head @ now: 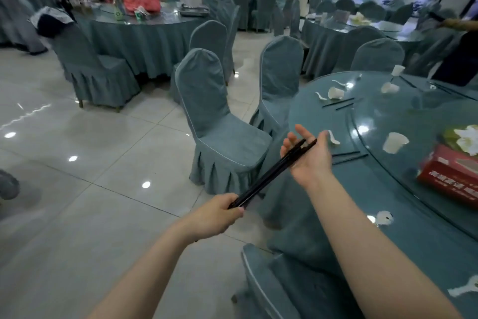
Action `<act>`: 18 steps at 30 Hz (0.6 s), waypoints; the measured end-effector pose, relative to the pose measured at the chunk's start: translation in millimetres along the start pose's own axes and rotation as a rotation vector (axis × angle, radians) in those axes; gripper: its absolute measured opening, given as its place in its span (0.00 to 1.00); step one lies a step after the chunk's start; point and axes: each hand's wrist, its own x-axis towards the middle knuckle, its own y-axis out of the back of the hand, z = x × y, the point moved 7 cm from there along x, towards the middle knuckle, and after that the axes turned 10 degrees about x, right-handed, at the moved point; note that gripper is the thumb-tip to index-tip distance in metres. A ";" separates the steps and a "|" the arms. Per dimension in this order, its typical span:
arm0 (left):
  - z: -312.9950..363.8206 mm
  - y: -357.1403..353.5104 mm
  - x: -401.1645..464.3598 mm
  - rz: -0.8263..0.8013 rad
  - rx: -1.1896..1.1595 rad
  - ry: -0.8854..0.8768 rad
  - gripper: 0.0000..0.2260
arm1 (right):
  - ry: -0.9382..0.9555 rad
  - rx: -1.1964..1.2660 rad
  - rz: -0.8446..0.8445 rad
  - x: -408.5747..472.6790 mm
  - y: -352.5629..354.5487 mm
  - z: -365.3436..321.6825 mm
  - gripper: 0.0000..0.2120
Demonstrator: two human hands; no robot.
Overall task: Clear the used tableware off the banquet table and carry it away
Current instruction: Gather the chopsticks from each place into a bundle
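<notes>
Running from lower left to upper right, a bundle of black chopsticks [269, 176] is held off the table's edge, over a covered chair [222, 122]. Its near end is gripped by the left hand [219, 217], fingers curled round it; its far end is laid across the palm of the right hand [307, 155], whose fingers are spread and nearly straight, so that the bundle is only supported there. More used ware is left on the banquet table [362, 184], to the right of both hands: a loose pair of chopsticks [348, 158] is seen just beyond the right hand, its long axis lying roughly left to right, with a white spoon [333, 137] beside it and a paper cup [394, 142] farther in. The right hand is judged the nearer for that pair, a short reach rightward being called for.
</notes>
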 end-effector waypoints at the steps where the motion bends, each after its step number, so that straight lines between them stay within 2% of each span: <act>1: -11.2 18.5 -1.5 0.009 0.014 0.012 0.05 | 0.003 -0.001 0.008 6.1 -10.8 16.0 0.31; 3: -31.5 52.0 -4.1 0.013 0.027 0.034 0.03 | 0.001 0.017 0.055 16.7 -28.6 43.9 0.30; 7: -61.3 103.9 -5.0 0.045 0.126 0.045 0.04 | 0.005 0.085 0.156 32.4 -52.5 82.1 0.12; 8: -66.4 113.9 -3.6 0.066 0.151 0.039 0.04 | 0.010 0.092 0.174 35.3 -56.8 90.4 0.10; 14: -79.2 155.8 23.5 0.143 0.098 -0.016 0.08 | 0.055 0.005 0.129 63.0 -82.2 119.5 0.14; 18: -90.0 174.9 54.4 0.118 0.152 -0.029 0.10 | 0.044 -0.091 0.117 92.5 -74.2 122.9 0.08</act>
